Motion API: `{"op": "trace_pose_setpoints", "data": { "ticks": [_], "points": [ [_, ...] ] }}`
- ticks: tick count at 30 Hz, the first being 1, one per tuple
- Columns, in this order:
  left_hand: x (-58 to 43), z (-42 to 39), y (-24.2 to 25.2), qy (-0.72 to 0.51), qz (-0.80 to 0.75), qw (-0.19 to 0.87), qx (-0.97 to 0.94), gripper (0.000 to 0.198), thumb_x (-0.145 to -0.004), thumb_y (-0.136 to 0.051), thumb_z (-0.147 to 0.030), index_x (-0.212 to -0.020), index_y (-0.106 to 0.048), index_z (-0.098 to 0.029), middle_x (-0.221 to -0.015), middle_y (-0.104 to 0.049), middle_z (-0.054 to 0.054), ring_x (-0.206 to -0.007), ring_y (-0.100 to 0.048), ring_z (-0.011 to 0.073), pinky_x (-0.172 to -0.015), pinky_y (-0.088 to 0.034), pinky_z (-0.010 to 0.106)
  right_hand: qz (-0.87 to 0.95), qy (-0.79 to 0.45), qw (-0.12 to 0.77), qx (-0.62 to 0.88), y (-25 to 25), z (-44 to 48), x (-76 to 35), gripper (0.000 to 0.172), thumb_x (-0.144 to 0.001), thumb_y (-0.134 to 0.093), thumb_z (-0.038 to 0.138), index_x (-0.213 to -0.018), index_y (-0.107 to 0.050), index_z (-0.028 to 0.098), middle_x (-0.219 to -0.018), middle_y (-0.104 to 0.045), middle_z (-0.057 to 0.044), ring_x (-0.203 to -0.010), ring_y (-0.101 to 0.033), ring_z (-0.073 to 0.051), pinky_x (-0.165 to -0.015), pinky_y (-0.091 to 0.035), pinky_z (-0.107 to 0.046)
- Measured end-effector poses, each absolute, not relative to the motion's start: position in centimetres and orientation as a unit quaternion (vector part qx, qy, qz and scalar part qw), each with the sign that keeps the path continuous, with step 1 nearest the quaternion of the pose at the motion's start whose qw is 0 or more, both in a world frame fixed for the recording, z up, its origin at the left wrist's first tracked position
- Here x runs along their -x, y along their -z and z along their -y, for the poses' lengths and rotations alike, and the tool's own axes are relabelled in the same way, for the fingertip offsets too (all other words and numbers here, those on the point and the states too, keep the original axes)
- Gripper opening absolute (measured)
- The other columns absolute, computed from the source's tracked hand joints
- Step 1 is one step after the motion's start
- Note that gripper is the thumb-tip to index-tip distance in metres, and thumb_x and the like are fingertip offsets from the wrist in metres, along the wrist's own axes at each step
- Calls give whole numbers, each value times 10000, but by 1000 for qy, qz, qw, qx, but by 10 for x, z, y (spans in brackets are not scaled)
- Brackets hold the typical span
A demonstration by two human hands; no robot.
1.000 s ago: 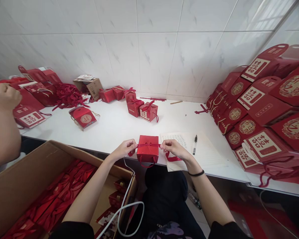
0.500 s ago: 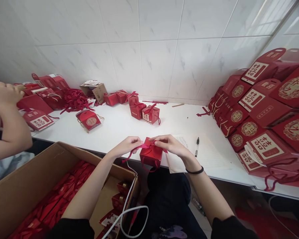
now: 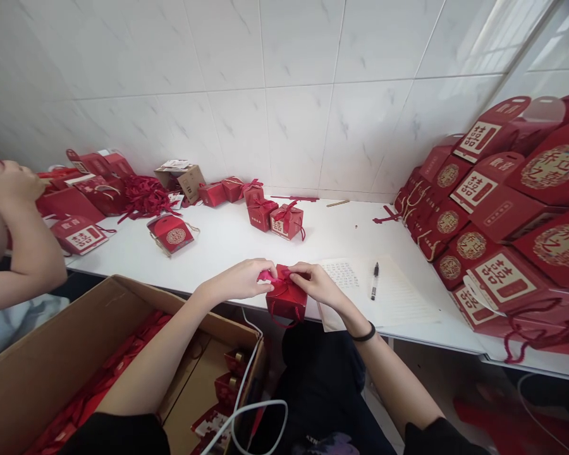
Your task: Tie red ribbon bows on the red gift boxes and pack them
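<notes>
Head: left hand [image 3: 244,279] nearer right hand [image 3: 318,284]

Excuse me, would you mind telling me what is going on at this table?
A person's two bare hands are working at a small red cardboard box by the front edge of a white table. The left hand holds a pinkish-red ribbon at the box's top, and the right hand has its fingers there too. The fingers partly hide the ribbon. At far left, a co-worker's hand is raised.

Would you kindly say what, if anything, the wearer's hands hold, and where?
The left hand holds the ribbon by a part near the left edge of the red box; for the right hand it's unclear.
</notes>
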State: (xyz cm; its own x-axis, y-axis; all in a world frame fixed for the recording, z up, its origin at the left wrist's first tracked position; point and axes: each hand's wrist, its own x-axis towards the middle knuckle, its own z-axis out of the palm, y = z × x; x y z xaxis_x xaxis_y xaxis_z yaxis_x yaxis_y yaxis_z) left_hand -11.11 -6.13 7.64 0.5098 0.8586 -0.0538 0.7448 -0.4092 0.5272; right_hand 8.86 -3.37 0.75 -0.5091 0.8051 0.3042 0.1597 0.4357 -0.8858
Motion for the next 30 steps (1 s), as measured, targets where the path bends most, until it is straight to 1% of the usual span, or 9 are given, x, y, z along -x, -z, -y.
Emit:
{"op": "trace_pose_setpoints", "data": {
  "ticks": [4,9,13,15,17,19,24,27,30],
  "points": [
    [107,62,-75,-107,-471,200,-852,156,-797,-474,-185,-842,-621,-214,-859,-598,22,-756,-545,166,-716,-397,263,758,-407,389,330,-4,35,-86,181,-818,-502,220,-868,-676,202,-886,-665,-44,-815,-600,-192,-771,-451,-331],
    [105,63,-77,-98,-466,164,-864,154,-836,-479,-246,-841,-628,-207,-817,-567,15,-703,-536,155,-694,-401,259,737,-409,413,345,1,38,-82,123,-808,-516,250,-870,-606,194,-896,-663,-41,-824,-611,-186,-774,-458,-332],
    [105,62,-78,-98,-446,129,-880,232,-880,-423,-277,-896,-641,-196,-894,-549,31,-709,-549,143,-707,-417,264,707,-430,429,362,3,39,-79,196,-780,-558,246,-968,-526,202,-821,-668,-13,-783,-626,-177,-774,-465,-338],
    [104,61,-78,-122,-431,107,-887,246,-885,-418,-277,-897,-648,-192,-987,-541,48,-737,-554,141,-732,-426,273,704,-438,423,366,2,40,-79,210,-773,-558,222,-982,-547,203,-834,-680,-18,-801,-635,-177,-799,-465,-339],
    [102,60,-78,-143,-416,100,-892,242,-882,-424,-270,-889,-654,-193,-1048,-532,56,-765,-554,141,-749,-431,277,709,-439,417,363,-1,40,-78,166,-772,-547,210,-930,-595,204,-872,-686,-30,-824,-637,-180,-801,-469,-331],
    [99,57,-79,-144,-405,114,-896,239,-882,-423,-259,-894,-653,-195,-1011,-556,52,-791,-557,150,-746,-432,275,716,-433,412,360,-3,41,-78,130,-769,-532,206,-864,-620,207,-882,-687,-29,-819,-636,-181,-783,-473,-322],
    [92,43,-78,-155,-402,156,-889,239,-878,-410,-226,-872,-647,-196,-891,-607,33,-832,-566,166,-763,-425,278,708,-430,412,380,-2,40,-79,187,-740,-536,190,-913,-601,218,-779,-685,9,-742,-630,-180,-762,-461,-322],
    [90,33,-73,-197,-415,190,-868,198,-853,-439,-212,-835,-636,-198,-859,-623,18,-816,-568,159,-769,-427,274,720,-421,396,383,-1,39,-79,93,-735,-531,187,-772,-612,212,-773,-676,-1,-736,-617,-185,-743,-455,-317],
    [90,26,-66,-237,-436,241,-834,124,-817,-501,-225,-801,-620,-192,-829,-633,2,-772,-568,148,-751,-433,265,735,-397,387,389,-2,39,-79,88,-739,-535,187,-709,-613,213,-780,-661,-6,-733,-595,-183,-738,-440,-316]
  ]
}}
